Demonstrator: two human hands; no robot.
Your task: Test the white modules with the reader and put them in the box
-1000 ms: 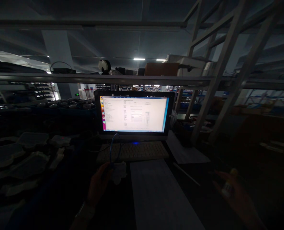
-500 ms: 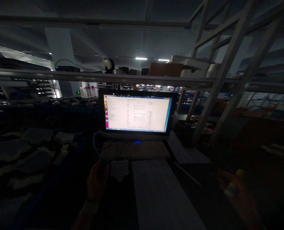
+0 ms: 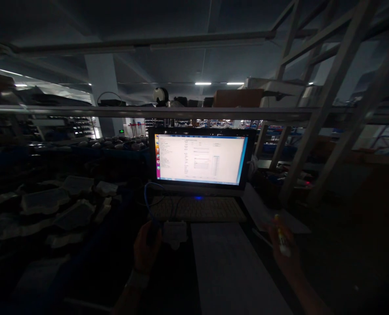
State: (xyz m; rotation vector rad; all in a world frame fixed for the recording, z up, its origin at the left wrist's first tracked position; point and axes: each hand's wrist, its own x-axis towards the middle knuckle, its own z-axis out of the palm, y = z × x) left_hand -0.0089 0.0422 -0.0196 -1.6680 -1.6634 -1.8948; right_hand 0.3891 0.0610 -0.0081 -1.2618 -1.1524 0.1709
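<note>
My left hand (image 3: pixel 145 247) is closed around a dark object on a blue cable (image 3: pixel 147 199); the dim light hides what kind it is. Just right of those fingers lies a pale plastic piece (image 3: pixel 175 232) with lobed edges. In my right hand (image 3: pixel 289 258) is a small white bottle or thick marker with a yellow end (image 3: pixel 282 238), gripped over the desk's right side. A thin white stick, perhaps a pen (image 3: pixel 262 237), lies beside that hand. Between both hands a sheet of paper (image 3: pixel 220 262) rests on the desk, below a keyboard (image 3: pixel 197 209).
A lit monitor (image 3: pixel 201 159) stands behind the keyboard, under a long shelf (image 3: pixel 181 113) carrying boxes. Several pale plastic pieces (image 3: pixel 74 214) are heaped at left. Metal frame posts (image 3: pixel 328 96) rise at right. Another paper (image 3: pixel 256 203) lies right of the keyboard.
The view has swung slightly left, so the desk items appear shifted right. My right hand has moved leftward and up, toward the pen and papers, still holding the yellow-ended object.
</note>
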